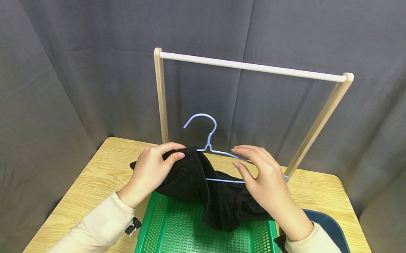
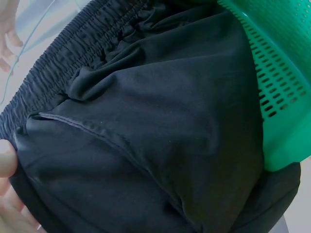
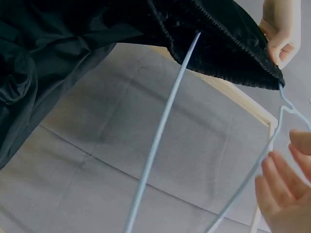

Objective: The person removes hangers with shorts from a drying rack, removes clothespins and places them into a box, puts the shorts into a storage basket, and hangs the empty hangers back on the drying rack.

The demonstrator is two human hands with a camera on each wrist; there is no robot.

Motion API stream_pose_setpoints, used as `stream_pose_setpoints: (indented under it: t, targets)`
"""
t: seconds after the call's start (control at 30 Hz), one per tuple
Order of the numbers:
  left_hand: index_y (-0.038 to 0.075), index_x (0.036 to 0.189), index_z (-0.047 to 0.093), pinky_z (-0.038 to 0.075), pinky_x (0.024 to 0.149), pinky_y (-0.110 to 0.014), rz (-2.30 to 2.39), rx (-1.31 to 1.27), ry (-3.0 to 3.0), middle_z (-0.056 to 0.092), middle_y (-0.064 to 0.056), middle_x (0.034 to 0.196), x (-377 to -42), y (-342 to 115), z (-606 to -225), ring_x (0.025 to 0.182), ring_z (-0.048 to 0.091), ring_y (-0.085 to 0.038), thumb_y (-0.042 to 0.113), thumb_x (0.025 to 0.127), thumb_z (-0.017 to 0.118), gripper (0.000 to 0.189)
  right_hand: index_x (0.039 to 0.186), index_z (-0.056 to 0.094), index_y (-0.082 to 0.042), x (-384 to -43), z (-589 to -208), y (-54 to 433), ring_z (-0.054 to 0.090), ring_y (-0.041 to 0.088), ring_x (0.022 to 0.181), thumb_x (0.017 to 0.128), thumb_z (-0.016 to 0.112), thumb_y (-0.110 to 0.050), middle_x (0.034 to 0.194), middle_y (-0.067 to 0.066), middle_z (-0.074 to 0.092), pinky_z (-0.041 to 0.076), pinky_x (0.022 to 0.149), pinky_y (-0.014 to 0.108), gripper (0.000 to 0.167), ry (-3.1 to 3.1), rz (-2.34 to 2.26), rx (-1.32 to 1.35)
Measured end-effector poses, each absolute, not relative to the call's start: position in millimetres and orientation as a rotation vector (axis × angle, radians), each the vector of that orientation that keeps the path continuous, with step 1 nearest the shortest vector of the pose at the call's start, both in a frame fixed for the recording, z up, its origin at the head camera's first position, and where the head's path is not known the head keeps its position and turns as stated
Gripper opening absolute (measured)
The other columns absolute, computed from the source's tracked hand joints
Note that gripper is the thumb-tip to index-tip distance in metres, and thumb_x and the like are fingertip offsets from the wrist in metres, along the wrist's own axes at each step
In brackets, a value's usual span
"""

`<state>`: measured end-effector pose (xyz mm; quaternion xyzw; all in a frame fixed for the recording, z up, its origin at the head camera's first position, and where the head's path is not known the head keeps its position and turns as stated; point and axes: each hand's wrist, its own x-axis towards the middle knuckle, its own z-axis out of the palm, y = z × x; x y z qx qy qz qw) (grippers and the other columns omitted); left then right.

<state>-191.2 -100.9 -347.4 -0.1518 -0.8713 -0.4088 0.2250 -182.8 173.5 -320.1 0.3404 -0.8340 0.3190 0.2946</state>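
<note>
A pair of black shorts point(image 1: 186, 182) with an elastic waistband hangs over the left side of a light blue wire hanger point(image 1: 210, 137). My left hand point(image 1: 151, 166) pinches the waistband at its upper left, thumb in front. In the left wrist view the gathered shorts point(image 2: 146, 121) fill most of the picture. My right hand point(image 1: 266, 180) is beside the hanger's right shoulder, fingers loosely bent and gripping nothing; whether it touches the wire I cannot tell. In the right wrist view the hanger's lower bar point(image 3: 160, 131) runs into the waist opening.
Below the shorts lies a green plastic basket point(image 1: 141, 235) on the wooden table point(image 1: 89, 184). A dark blue tray point(image 1: 333, 231) sits at its right, partly under my right forearm. Behind stands a wooden rack with a white rail point(image 1: 250, 66), before grey curtains point(image 1: 207, 15).
</note>
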Motion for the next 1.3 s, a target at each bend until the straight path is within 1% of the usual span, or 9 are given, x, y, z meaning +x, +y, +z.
stream_pose_setpoints:
  t: [0.1,0.2,0.3,0.4,0.47,0.63,0.9,1.17,1.3]
  targets:
    - [0.014,0.104,0.078,0.05,0.068,-0.039,-1.135,-0.424,-2.402,0.075,-0.003,0.097,-192,-101,-348,0.072,0.064,-0.018,0.02,0.087,0.076,0.018,0.116,0.07,-0.007,-187,-323,175,0.062,0.023,0.106,0.085,0.078,-0.004,0.113,0.006,0.07,0.048,0.091,0.038,0.032,-2.264,0.836,0.819]
    - [0.014,0.104,0.078,0.051,0.069,-0.039,-1.137,-0.422,-2.403,0.075,-0.003,0.097,-192,-101,-347,0.075,0.067,-0.019,0.02,0.088,0.076,0.017,0.113,0.071,-0.009,-190,-328,177,0.064,0.02,0.098,0.084,0.079,-0.006,0.105,0.003,0.071,0.052,0.081,0.041,0.03,-2.315,0.848,0.725]
    - [0.014,0.103,0.078,0.052,0.07,-0.04,-1.134,-0.418,-2.407,0.075,-0.004,0.096,-192,-101,-347,0.077,0.069,-0.02,0.02,0.087,0.076,0.017,0.106,0.074,-0.011,-193,-331,179,0.065,0.018,0.086,0.084,0.08,-0.009,0.093,0.0,0.071,0.053,0.074,0.041,0.023,-2.349,0.89,0.633]
    - [0.013,0.102,0.078,0.053,0.072,-0.041,-1.134,-0.414,-2.408,0.076,-0.004,0.097,-192,-101,-347,0.081,0.07,-0.022,0.021,0.087,0.077,0.017,0.096,0.076,-0.012,-194,-334,179,0.062,0.014,0.076,0.084,0.08,-0.012,0.083,-0.004,0.068,0.052,0.069,0.037,0.013,-2.348,0.936,0.572]
    - [0.013,0.102,0.079,0.053,0.075,-0.041,-1.133,-0.41,-2.406,0.076,-0.004,0.097,-191,-101,-346,0.088,0.071,-0.023,0.021,0.087,0.077,0.017,0.091,0.077,-0.012,-195,-335,180,0.059,0.011,0.073,0.084,0.08,-0.013,0.08,-0.006,0.067,0.051,0.07,0.031,0.007,-2.331,0.987,0.555]
    - [0.017,0.101,0.08,0.052,0.07,-0.04,-1.12,-0.384,-2.405,0.076,-0.003,0.096,-188,-102,-341,0.087,0.071,-0.023,0.021,0.085,0.079,0.017,0.087,0.077,-0.01,-196,-338,182,0.054,0.01,0.072,0.084,0.079,-0.008,0.077,-0.003,0.066,0.045,0.068,0.019,0.004,-2.257,1.208,0.552]
    - [0.017,0.101,0.081,0.053,0.074,-0.04,-1.108,-0.357,-2.398,0.076,-0.001,0.096,-188,-113,-337,0.091,0.071,-0.021,0.019,0.084,0.08,0.017,0.087,0.077,-0.008,-194,-339,188,0.054,0.008,0.072,0.082,0.079,-0.002,0.078,0.0,0.067,0.044,0.068,0.018,0.007,-2.198,1.311,0.479]
    - [0.016,0.102,0.08,0.051,0.072,-0.04,-1.119,-0.285,-2.41,0.076,-0.002,0.098,-186,-131,-341,0.09,0.07,-0.021,0.019,0.085,0.08,0.018,0.086,0.073,0.008,-176,-315,188,0.056,0.003,0.074,0.082,0.074,0.011,0.08,0.019,0.067,0.044,0.07,0.015,0.006,-2.134,1.32,0.454]
    - [0.016,0.103,0.08,0.051,0.073,-0.04,-1.117,-0.252,-2.442,0.075,-0.002,0.099,-184,-141,-346,0.092,0.07,-0.022,0.02,0.086,0.079,0.018,0.086,0.072,0.009,-171,-309,195,0.055,0.002,0.074,0.082,0.074,0.011,0.08,0.018,0.067,0.043,0.07,0.016,0.005,-2.129,1.297,0.404]
